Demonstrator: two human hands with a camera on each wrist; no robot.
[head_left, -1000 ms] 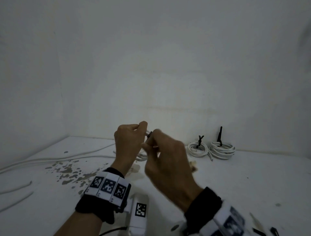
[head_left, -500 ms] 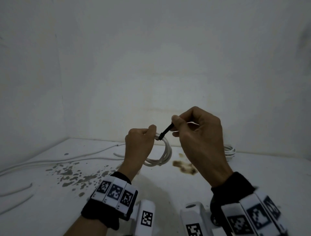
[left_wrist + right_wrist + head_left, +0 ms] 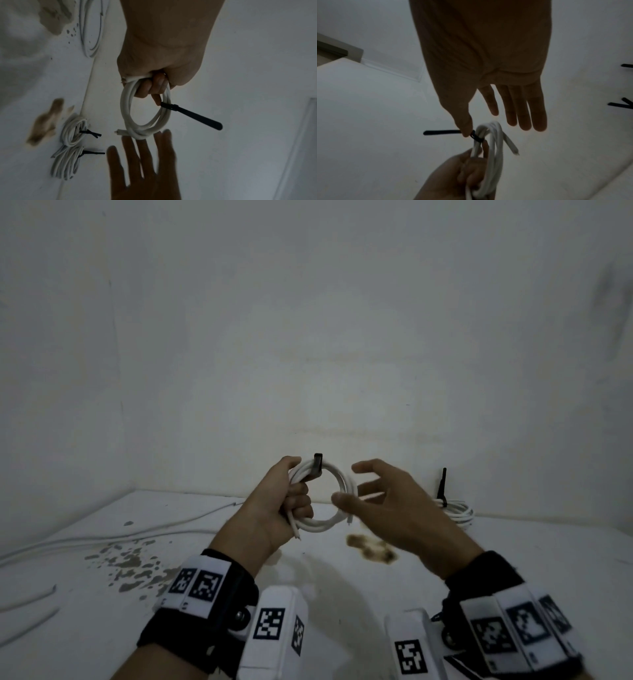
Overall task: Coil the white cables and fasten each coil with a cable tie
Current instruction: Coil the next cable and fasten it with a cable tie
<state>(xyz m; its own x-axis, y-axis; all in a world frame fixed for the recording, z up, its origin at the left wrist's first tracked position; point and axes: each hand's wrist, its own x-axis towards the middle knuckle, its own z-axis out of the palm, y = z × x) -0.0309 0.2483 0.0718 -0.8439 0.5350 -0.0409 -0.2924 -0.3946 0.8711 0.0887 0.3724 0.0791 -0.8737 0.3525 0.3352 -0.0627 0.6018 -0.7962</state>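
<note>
One hand [image 3: 394, 508] let go, tie [image 3: 190, 115] cinched

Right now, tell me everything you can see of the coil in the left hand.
The white cable coil is a small round bundle of a few loops, held up above the table. The left hand grips one side. A black cable tie is cinched round the strands, its long tail sticking out. One cut end juts free at the far side. The right hand is open beside it.

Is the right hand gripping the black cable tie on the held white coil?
No: the right hand is open with straight fingers, clear of the black cable tie.
</note>
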